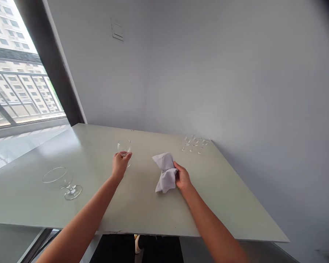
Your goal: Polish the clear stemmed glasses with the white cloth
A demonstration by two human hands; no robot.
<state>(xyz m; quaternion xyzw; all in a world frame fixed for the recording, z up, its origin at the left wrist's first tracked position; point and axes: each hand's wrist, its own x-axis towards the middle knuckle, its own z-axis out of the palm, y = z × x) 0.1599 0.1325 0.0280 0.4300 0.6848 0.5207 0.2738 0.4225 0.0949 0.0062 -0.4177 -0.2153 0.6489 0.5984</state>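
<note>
My left hand [121,163] is closed around the lower part of a clear stemmed glass [124,145], which stands upright with its bowl above my fingers. Part of the stem and foot is hidden behind the hand. In my right hand [183,176] a pale, crumpled cloth [166,174] is pinched near its middle, with its ends hanging to the left. The cloth and the held glass are apart. Left of my left forearm, another stemmed glass [73,191] is on the table, its wide bowl leaning toward the left in the view.
Several small stemmed glasses [195,143] stand grouped at the table's back right corner, near the wall. The pale glossy table [142,208] has its front edge close to my legs. A window [22,84] is at the left, and a wall switch [117,29] is above the back.
</note>
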